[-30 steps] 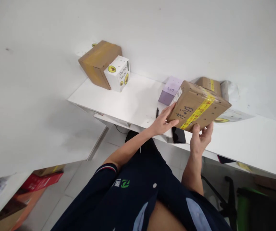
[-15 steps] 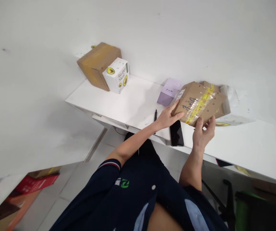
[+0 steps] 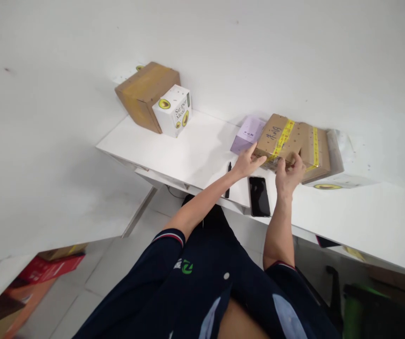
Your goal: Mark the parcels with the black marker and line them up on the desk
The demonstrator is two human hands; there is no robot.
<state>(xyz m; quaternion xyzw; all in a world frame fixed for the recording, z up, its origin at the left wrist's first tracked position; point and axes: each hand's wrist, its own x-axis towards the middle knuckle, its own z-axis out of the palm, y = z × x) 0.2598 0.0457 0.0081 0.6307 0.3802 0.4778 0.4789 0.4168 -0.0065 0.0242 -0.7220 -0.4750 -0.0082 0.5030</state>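
A brown cardboard box with yellow tape and handwriting stands on the white table, between a light purple box and another taped cardboard box. My left hand holds its left front corner, thumb in front and fingers along the side. At its front right edge is my right hand, fingers curled against the carton and partly hidden. Below the hands lies a black phone. A black marker lies left of it, partly covered by my left forearm.
Farther left on the white table stand a large cardboard box and a white avocado-print box. A white box sits at the right, behind the second carton. The wall rises directly behind them.
The handwritten cardboard box has moved back and slightly left, from tilted in my hands to standing beside the other carton, which now shows more. Both hands moved with it.
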